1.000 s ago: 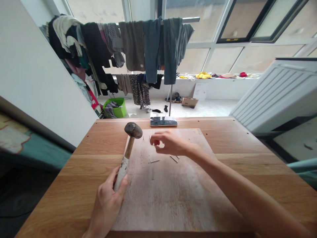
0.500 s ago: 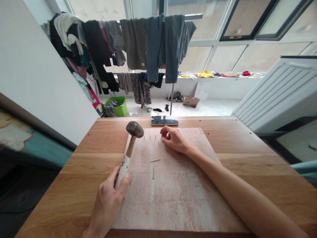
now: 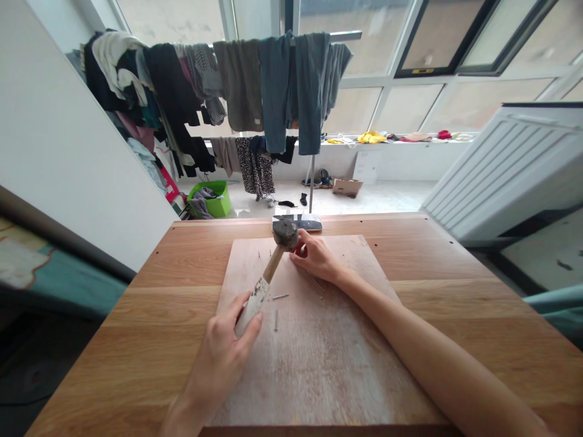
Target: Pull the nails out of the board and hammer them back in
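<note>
My left hand [image 3: 223, 358] grips the pale wooden handle of a hammer [image 3: 273, 258]. Its dark head [image 3: 285, 233] hovers over the far part of a worn wooden board [image 3: 319, 358]. My right hand [image 3: 316, 258] rests on the board just right of the hammer head, fingers pinched together, apparently on a small nail that the head hides. Loose nails [image 3: 279, 297] lie on the board near the hammer handle. A few small nails [image 3: 259, 255] stand upright in the board to the left of the head.
The board lies on a wooden table [image 3: 455, 285]. A phone [image 3: 298, 223] lies at the table's far edge. Beyond are a clothes rack with hanging garments [image 3: 273, 91], a green basket [image 3: 210, 198] on the floor, and a white radiator [image 3: 510, 164] at the right.
The hammer has swung right, its head now over the spot beside my right fingers. My right hand stays pinched at the board's far part.
</note>
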Available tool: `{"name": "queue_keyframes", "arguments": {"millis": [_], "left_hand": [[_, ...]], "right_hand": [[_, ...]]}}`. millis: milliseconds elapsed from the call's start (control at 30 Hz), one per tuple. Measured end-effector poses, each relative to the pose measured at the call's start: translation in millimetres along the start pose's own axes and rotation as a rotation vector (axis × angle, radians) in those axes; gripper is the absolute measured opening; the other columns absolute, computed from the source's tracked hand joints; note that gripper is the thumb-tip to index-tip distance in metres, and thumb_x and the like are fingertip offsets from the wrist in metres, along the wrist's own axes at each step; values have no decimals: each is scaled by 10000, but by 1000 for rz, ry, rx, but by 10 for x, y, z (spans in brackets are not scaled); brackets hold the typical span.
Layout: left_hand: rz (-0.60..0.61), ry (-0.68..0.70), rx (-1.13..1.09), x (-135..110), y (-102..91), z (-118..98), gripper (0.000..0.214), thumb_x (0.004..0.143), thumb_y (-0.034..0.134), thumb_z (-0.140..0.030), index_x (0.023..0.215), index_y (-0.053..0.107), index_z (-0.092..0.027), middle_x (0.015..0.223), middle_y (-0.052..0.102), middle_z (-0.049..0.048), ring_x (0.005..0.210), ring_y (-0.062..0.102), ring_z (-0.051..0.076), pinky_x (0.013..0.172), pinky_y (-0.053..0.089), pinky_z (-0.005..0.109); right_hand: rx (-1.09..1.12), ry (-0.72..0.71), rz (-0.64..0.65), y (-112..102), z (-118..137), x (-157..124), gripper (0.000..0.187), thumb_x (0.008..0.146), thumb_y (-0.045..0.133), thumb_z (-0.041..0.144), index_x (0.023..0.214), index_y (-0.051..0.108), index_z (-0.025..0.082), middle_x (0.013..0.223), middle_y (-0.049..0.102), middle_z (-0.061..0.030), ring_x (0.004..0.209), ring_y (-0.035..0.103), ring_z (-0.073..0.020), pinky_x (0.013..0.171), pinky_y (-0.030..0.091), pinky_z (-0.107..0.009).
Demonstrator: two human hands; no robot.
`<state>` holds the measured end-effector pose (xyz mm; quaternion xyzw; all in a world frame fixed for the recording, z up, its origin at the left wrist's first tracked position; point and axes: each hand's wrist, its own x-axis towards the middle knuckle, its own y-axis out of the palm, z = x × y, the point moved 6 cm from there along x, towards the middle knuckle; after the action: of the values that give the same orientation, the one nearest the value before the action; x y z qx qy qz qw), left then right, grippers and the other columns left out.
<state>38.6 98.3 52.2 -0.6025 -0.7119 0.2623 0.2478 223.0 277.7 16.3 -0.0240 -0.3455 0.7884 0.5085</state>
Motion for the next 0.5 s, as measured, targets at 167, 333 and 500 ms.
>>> {"name": "queue_keyframes", "arguments": {"millis": [167,333,500], "left_hand": [[32,-6,-4,14,88,5,465,923,542,-482,1229,716,-178,1017,801,73,826,762,252,741,610,326],[10,13,35,4,64,34,440,916,562,-462,1226,720,-192,1114,794,80,1016,757,279,856,606,341],[-44,33,12,-26,74,145,467,927,553,-481,1255,690,-178,1157,782,80,1078,744,275,901,603,347]], "right_hand": [[-25,17,-24,-17,-10,5,366,747,627,96,1091,551,194,756,652,13,656,611,-155,620,457,-264],[-18,11,-22,11,-18,0,301,758,622,108,1034,544,198,748,644,14,647,605,-147,611,455,-263],[-29,7,55,-150,24,16,342,802,630,149,1133,553,188,901,681,-23,727,623,-147,657,481,-279]]}}
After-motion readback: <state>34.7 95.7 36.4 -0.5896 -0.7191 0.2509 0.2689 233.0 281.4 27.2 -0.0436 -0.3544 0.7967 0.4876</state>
